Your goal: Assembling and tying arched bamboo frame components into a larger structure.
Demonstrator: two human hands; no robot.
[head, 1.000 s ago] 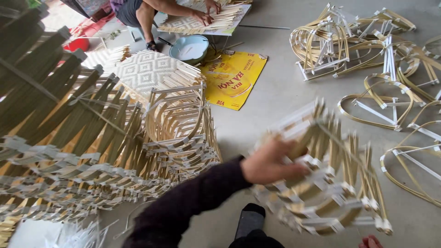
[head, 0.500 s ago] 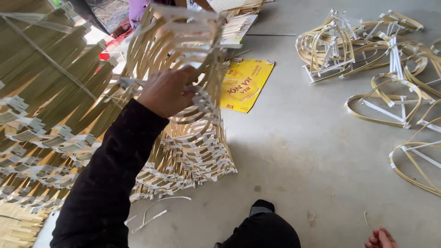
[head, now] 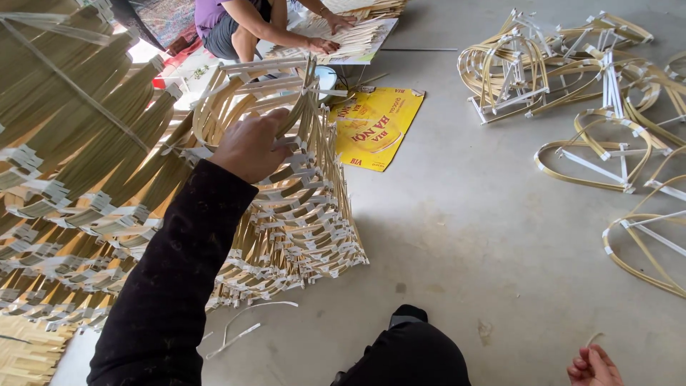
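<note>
Grey concrete floor (head: 464, 236) strewn with bamboo frames (head: 572, 64)
Left hand (head: 251, 145) gripping top frame (head: 264, 100) of stack (head: 300, 229); right hand (head: 593, 366) loosely curled, empty

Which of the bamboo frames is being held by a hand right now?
The top frame on the tall stack at left. The left hand grips its rim. The loose heart-shaped frames on the floor at right lie untouched.
</note>
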